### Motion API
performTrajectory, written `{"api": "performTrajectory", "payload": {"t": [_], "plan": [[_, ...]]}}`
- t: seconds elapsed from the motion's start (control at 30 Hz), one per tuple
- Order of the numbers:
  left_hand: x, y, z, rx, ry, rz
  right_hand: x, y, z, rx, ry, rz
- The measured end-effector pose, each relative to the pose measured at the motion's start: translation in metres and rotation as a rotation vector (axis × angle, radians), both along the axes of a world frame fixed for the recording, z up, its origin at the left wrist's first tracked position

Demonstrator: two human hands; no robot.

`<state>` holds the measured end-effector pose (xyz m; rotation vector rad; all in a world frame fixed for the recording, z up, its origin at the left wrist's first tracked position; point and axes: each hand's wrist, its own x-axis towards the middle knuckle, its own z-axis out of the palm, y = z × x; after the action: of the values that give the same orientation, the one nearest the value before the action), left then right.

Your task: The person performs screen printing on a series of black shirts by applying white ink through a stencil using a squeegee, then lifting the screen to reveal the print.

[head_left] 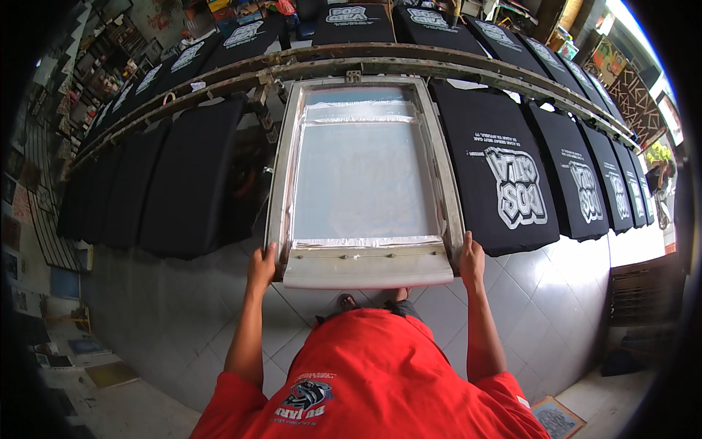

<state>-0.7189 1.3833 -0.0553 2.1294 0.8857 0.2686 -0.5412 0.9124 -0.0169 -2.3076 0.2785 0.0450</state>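
Note:
Between my hands is a screen printing frame [363, 175] with a pale mesh and a light metal border. White ink lies in a band across its far end, and a strip of white edges the near end. My left hand [261, 269] grips the frame's near left side, thumb up along it. On the opposite side my right hand [472, 257] is closed round the near right corner. What lies beneath the frame is hidden. Directly right of it is a black T-shirt [504, 168] on a board, bearing a white and grey print.
Plain black shirts [194, 175] hang over boards on the left. More printed shirts [585, 179] line the right, and others stand beyond the long metal rail [307, 69]. Grey floor tiles [197, 307] lie below. A wooden crate [643, 289] stands at the far right.

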Motion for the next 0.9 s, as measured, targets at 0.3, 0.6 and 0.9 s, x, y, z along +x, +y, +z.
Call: {"api": "performTrajectory", "payload": {"t": [0.3,0.6,0.9], "plan": [[0.022,0.013,0.004,0.042,0.008,-0.028,0.014,0.009,-0.013,0.063,0.011,-0.041],[0.025,0.006,0.005,0.074,0.025,-0.048,0.016,0.008,-0.021,0.038,0.015,-0.058],[0.028,0.009,-0.016,0.02,-0.043,-0.046,0.024,0.004,-0.032,0.02,0.07,-0.03]]}}
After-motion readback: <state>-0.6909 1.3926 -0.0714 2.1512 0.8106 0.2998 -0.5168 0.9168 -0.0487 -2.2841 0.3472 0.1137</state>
